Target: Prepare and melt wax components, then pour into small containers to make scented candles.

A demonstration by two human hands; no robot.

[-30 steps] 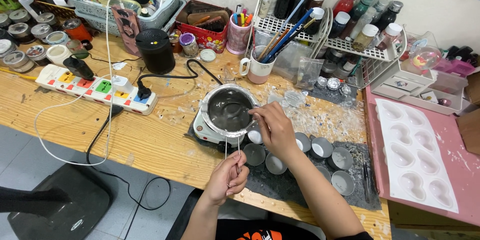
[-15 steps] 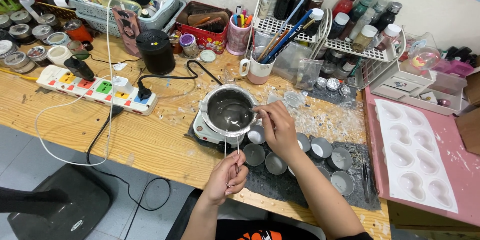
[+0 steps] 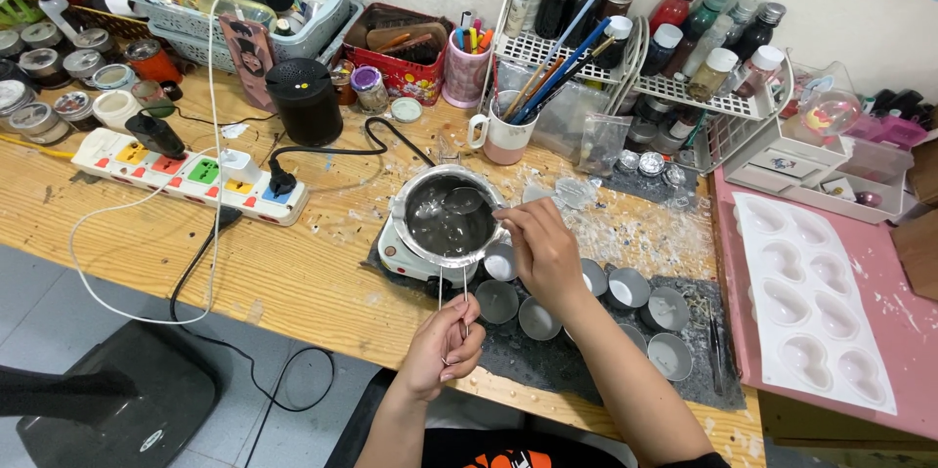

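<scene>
A round metal pot (image 3: 420, 200) of clear liquid stands on a small white hot plate (image 3: 395, 254) at the middle of the wooden table. My left hand (image 3: 445, 343) grips the pot's thin wire handle (image 3: 452, 284) at the table's front edge. My right hand (image 3: 536, 245) sits at the pot's right rim and holds a metal spoon (image 3: 465, 200) whose bowl lies in the liquid. Several small round tins (image 3: 625, 286) stand on a dark mat (image 3: 586, 370) under and right of my right arm.
A white power strip (image 3: 186, 175) with cables and a black speaker (image 3: 304, 99) lie to the left. Brushes in a mug (image 3: 504, 136), racks of bottles (image 3: 713, 58) and baskets line the back. A white heart mould (image 3: 811, 297) rests on a pink board at right.
My right hand has shifted a little and the spoon has swept through the liquid, now showing near the pot's far side. My left hand has stayed on the handle.
</scene>
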